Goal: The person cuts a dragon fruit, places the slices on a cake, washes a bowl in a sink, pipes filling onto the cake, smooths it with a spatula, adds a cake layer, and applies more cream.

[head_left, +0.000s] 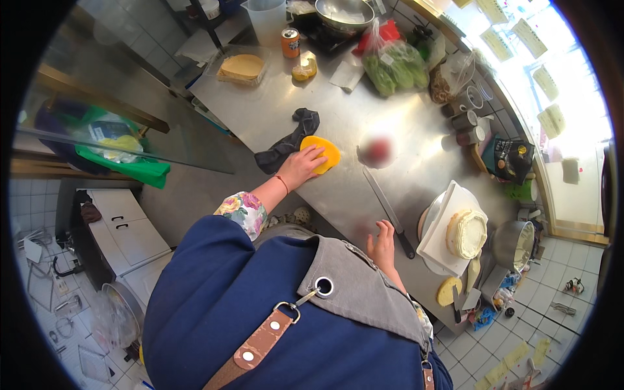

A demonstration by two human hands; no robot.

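My left hand [300,168] has its fingers over a flat, rounded yellow piece [324,155] at the left edge of the steel table; its exact kind is unclear. A crumpled dark cloth [281,149] lies beside it. My right hand [382,247] is raised near the front edge, fingers apart and holding nothing. Just beyond it lies a long knife [385,205], its black handle toward me. To the right, a cream-covered cake layer [467,234] sits on a white square board [437,246]. A blurred red spot [377,151] shows mid-table; I cannot tell what it is.
At the back stand a clear container with a pale round cake [240,66], an orange can [290,43], bagged green vegetables [396,67] and a metal bowl [344,16]. A mixing bowl [513,246] and a small cake piece [448,291] are at the right. Left is a glass panel [162,146].
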